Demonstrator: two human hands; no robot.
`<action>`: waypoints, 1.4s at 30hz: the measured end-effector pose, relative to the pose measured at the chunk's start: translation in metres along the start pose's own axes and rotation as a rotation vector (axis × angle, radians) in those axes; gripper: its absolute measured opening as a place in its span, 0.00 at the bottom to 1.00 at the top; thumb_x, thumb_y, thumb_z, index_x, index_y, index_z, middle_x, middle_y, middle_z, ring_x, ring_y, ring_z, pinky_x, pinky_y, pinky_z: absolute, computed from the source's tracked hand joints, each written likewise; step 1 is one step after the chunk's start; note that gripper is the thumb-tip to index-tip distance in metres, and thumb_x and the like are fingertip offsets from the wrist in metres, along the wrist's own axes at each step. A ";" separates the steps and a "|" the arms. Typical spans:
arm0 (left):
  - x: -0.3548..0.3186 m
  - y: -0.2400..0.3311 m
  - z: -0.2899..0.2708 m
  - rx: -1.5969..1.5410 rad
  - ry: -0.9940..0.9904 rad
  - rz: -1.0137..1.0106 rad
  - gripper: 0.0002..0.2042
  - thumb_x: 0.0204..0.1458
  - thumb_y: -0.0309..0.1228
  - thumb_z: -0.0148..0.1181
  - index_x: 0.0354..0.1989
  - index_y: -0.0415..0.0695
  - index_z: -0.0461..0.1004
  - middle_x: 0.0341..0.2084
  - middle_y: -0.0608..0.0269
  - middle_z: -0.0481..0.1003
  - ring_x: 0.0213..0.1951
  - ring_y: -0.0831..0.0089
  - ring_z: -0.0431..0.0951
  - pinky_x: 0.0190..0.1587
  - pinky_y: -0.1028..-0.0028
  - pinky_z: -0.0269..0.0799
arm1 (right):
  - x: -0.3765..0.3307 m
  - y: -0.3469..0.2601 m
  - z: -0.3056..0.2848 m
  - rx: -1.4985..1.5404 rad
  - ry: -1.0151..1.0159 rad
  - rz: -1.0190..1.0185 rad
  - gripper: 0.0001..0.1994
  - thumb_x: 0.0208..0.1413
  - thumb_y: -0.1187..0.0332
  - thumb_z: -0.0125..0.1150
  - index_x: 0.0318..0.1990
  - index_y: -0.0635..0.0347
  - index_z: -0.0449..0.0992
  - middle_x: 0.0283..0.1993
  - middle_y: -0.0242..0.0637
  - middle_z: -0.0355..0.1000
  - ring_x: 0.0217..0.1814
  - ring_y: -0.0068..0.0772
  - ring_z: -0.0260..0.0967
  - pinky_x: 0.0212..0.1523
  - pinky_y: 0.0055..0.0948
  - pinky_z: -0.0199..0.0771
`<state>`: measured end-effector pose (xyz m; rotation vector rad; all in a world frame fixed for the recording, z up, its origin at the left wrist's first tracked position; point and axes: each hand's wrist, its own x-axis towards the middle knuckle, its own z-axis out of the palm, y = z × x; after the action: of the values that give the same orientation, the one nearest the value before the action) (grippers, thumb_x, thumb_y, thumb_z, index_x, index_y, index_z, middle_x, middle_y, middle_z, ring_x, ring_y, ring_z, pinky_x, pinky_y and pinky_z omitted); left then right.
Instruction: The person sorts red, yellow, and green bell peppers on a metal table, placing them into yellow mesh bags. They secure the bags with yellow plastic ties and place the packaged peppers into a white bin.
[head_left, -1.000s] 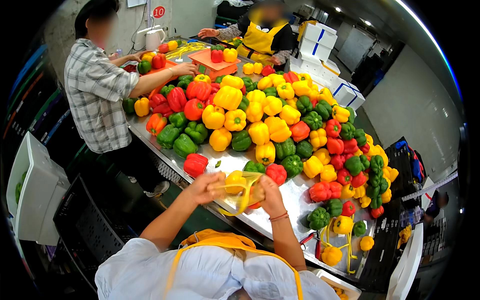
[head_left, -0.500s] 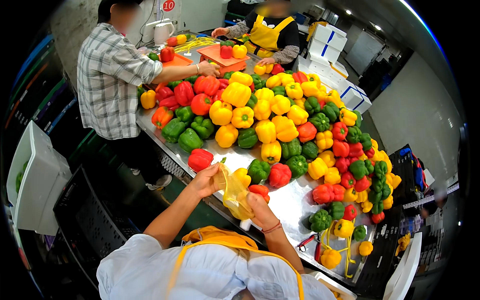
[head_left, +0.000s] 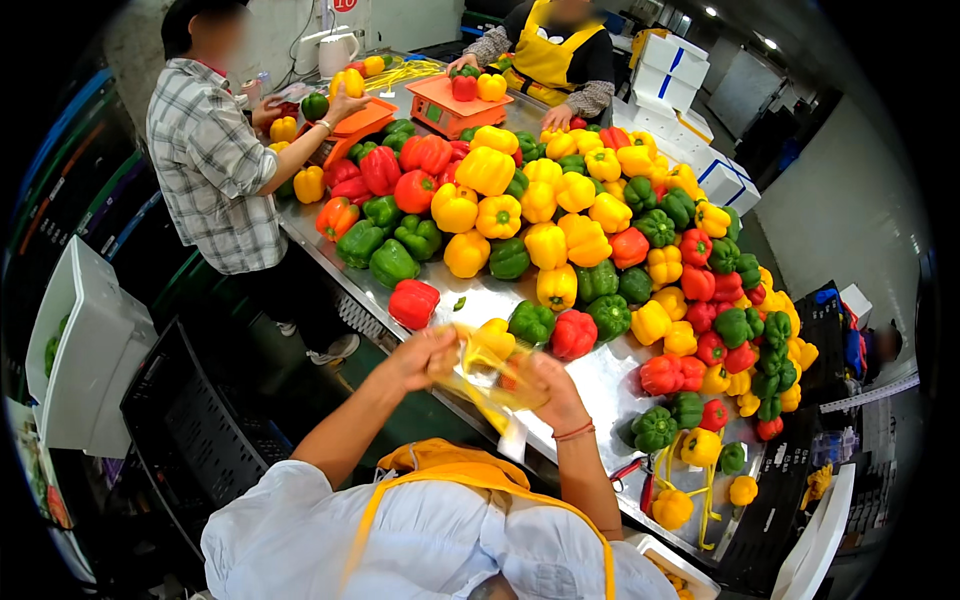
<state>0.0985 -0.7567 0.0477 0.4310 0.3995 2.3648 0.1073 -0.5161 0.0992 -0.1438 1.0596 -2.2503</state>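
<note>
A yellow mesh net bag [head_left: 478, 388] is stretched between my two hands at the near edge of the metal table [head_left: 590, 400]. My left hand [head_left: 422, 358] is closed on one side of its mouth, and my right hand [head_left: 556, 392] grips the other side. The net is blurred and see-through, and a white-ended tail hangs below it. Just beyond lie a yellow bell pepper [head_left: 494, 337], partly behind the net, a green bell pepper [head_left: 532, 322] and a red bell pepper [head_left: 574, 334]. Another red bell pepper [head_left: 413, 304] rests beyond my left hand.
A big heap of mixed bell peppers [head_left: 585, 240] covers the table. One co-worker [head_left: 205, 150] stands at left, another [head_left: 555, 55] behind an orange scale [head_left: 450, 110]. Red-handled cutters [head_left: 630, 468] and yellow straps [head_left: 708, 510] lie near right. A black crate [head_left: 200, 430] stands at left.
My hands have moved apart, spreading the net bag wider. The left co-worker has drawn back from the scale and holds a yellow pepper. The far co-worker's hand has come to the scale's peppers.
</note>
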 end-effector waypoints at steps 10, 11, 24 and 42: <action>0.011 -0.021 0.034 -0.351 -0.049 -0.149 0.15 0.54 0.43 0.44 0.37 0.44 0.66 0.12 0.72 0.64 0.14 0.83 0.63 0.19 0.83 0.60 | 0.015 0.000 -0.016 0.023 0.163 -0.215 0.08 0.56 0.66 0.45 0.37 0.61 0.65 0.28 0.29 0.64 0.28 0.21 0.63 0.30 0.21 0.66; 0.015 -0.033 0.053 -0.255 0.099 -0.199 0.16 0.53 0.45 0.43 0.36 0.44 0.65 0.08 0.75 0.59 0.10 0.84 0.58 0.16 0.82 0.55 | 0.018 -0.005 -0.011 0.000 0.240 -0.264 0.08 0.56 0.67 0.43 0.38 0.61 0.64 0.31 0.30 0.65 0.32 0.23 0.64 0.34 0.23 0.67; 0.045 0.012 0.024 -0.001 0.344 0.129 0.10 0.57 0.37 0.37 0.33 0.46 0.65 0.05 0.78 0.54 0.07 0.86 0.52 0.11 0.83 0.48 | 0.001 -0.001 0.000 -0.214 -0.165 0.170 0.12 0.57 0.62 0.44 0.39 0.61 0.67 0.15 0.19 0.53 0.12 0.11 0.45 0.13 0.13 0.45; 0.070 -0.040 0.080 0.217 0.950 0.221 0.11 0.54 0.41 0.43 0.31 0.47 0.66 0.14 0.73 0.60 0.17 0.82 0.60 0.20 0.82 0.55 | -0.007 -0.009 -0.043 0.246 -0.030 0.276 0.14 0.56 0.60 0.44 0.41 0.61 0.66 0.31 0.27 0.66 0.31 0.15 0.63 0.34 0.18 0.66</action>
<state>0.1044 -0.6672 0.1175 -0.6344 1.0796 2.6188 0.0928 -0.4798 0.0786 0.0694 0.7291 -2.0978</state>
